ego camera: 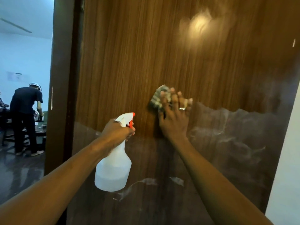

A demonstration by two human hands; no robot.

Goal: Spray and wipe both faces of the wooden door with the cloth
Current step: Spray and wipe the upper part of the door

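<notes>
Wooden door (146, 54) fills the view, upright, its face towards me. Upper part glossy brown with vertical grain and a patch of lamp glare; lower part dull, with a hazy whitish film and streaks.

Cloth (158, 99) is a grey, bunched wad lying flat against the door at about mid-height, just above the edge of the film.

Right hand (174, 117): fingers spread and near straight, pressing the cloth to the wood from on top, the palm lying lower on the door. A ring (181, 108) shows on one finger.

Left hand (116, 132): curled round the neck of a white spray bottle (113, 168), one finger at the orange trigger, nozzle aimed at the door just left of the cloth. The bottle hangs below the fist, close to the door; I cannot tell if it touches.

Left of the door is a dark door frame (60, 78), with a blue-lit room past it. A person in dark clothes (26, 111) stands there, back turned. A pale wall (289, 159) edges the door on the right.
</notes>
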